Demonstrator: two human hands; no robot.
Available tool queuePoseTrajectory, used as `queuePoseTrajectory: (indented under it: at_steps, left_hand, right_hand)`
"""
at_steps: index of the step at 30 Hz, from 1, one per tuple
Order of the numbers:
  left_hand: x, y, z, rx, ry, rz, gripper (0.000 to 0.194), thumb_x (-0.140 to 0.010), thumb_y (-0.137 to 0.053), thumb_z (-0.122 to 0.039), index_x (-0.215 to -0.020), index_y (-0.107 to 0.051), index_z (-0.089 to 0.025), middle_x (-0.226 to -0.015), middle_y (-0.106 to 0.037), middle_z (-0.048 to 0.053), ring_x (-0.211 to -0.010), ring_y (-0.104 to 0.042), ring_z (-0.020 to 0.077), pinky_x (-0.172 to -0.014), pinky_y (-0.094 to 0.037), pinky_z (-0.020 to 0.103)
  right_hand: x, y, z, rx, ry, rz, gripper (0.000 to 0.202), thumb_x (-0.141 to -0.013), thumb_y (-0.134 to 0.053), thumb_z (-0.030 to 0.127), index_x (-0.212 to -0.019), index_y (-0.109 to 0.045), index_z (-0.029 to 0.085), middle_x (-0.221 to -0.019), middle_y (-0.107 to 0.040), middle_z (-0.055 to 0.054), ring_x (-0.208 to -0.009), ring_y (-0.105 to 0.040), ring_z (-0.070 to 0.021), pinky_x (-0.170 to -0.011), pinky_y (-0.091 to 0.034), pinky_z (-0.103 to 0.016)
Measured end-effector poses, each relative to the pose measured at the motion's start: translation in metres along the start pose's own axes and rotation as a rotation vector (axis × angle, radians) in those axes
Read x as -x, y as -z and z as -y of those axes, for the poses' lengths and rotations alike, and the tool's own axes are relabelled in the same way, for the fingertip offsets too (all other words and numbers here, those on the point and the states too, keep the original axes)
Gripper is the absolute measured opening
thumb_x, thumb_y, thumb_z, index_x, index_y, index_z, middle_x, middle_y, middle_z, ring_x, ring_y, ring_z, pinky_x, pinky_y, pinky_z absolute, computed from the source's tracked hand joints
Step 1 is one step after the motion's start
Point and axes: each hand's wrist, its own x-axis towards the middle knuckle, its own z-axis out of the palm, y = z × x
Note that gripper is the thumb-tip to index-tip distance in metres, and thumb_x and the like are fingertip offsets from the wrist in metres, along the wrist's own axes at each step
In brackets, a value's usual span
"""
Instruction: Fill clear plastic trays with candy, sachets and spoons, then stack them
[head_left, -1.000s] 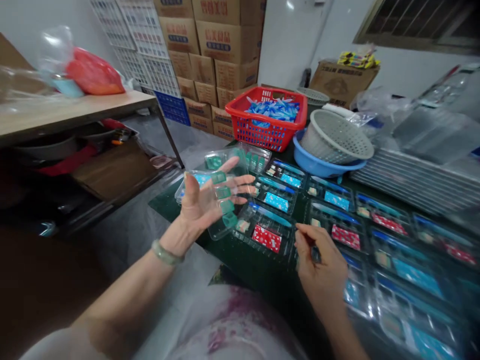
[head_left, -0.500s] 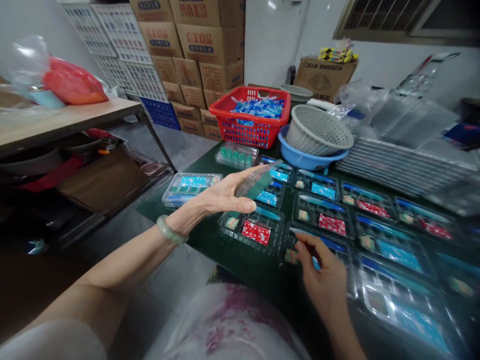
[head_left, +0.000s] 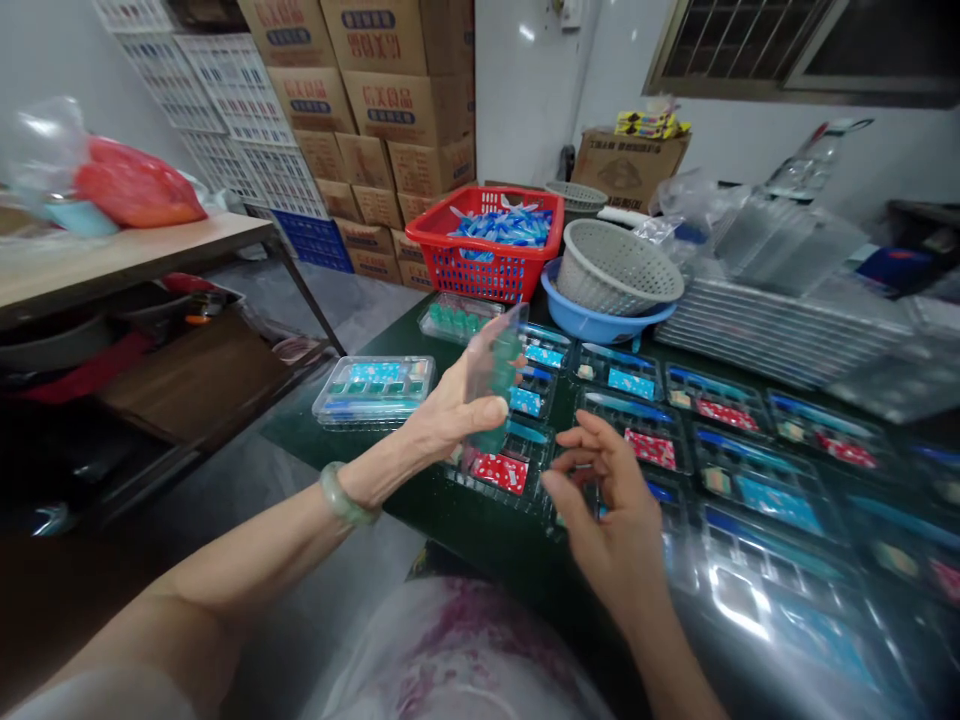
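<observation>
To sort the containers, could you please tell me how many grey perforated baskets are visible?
2: front basket in the blue basin, rear basket behind it; others may be hidden.

Near me, 1 smooth, pale green bangle ringed the person's left wrist; the top was whitish with blurred pink-purple blotches, and 1 white left sleeve showed.
</observation>
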Motion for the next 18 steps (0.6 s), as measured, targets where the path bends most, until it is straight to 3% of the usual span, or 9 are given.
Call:
queuePoseTrajectory:
  at_steps: [3,6,10,14,18]
  left_hand:
    - [0.005,-0.017,0.002,0.225,0.091,-0.209,0.070,-0.063,-0.068,-0.052,-0.124,-0.042,-0.027,-0.106,-0.057,0.007,-0.095,-0.056,0.0231,-0.077,-0.043,0.035]
    - [0.008,-0.027,-0.001,0.407,0.240,-0.351,0.054,-0.068,-0.059,-0.057,-0.110,-0.050,-0.024,-0.097,-0.060,0.007,-0.088,-0.059,0.0236,-0.073,-0.046,0.037]
    - [0.009,-0.028,-0.003,0.491,0.313,-0.499,0.051,-0.066,-0.059,-0.062,-0.095,-0.054,-0.021,-0.085,-0.061,0.005,-0.079,-0.061,0.0229,-0.069,-0.047,0.037]
    - [0.017,-0.029,0.004,0.545,0.391,-0.511,0.048,-0.067,-0.056,-0.064,-0.091,-0.053,-0.021,-0.082,-0.060,0.005,-0.079,-0.060,0.0228,-0.070,-0.047,0.038]
    - [0.038,-0.024,0.012,0.451,0.353,-0.368,0.057,-0.072,-0.043,-0.068,-0.108,-0.049,-0.024,-0.095,-0.059,0.008,-0.086,-0.059,0.0243,-0.070,-0.047,0.039]
  right_hand:
    - [0.003,-0.016,0.002,0.270,0.211,-0.036,0.065,-0.074,-0.064,0.032,-0.131,-0.034,0.023,-0.118,-0.049,-0.012,-0.102,-0.052,-0.0251,-0.084,-0.046,-0.043]
    - [0.006,-0.026,0.000,0.431,0.404,-0.083,0.060,-0.075,-0.063,0.029,-0.129,-0.038,0.021,-0.117,-0.050,-0.013,-0.108,-0.048,-0.0269,-0.088,-0.043,-0.045]
    - [0.009,-0.026,-0.003,0.503,0.547,-0.095,0.051,-0.076,-0.063,0.024,-0.123,-0.044,0.017,-0.115,-0.052,-0.015,-0.110,-0.048,-0.0274,-0.088,-0.043,-0.044]
    - [0.011,-0.026,-0.005,0.500,0.598,-0.140,0.045,-0.077,-0.062,0.017,-0.118,-0.047,0.019,-0.105,-0.058,-0.013,-0.103,-0.054,-0.0246,-0.081,-0.047,-0.041]
    - [0.014,-0.018,-0.007,0.434,0.537,-0.231,0.040,-0.076,-0.058,0.008,-0.113,-0.051,0.023,-0.100,-0.061,-0.010,-0.097,-0.057,-0.0226,-0.078,-0.050,-0.038]
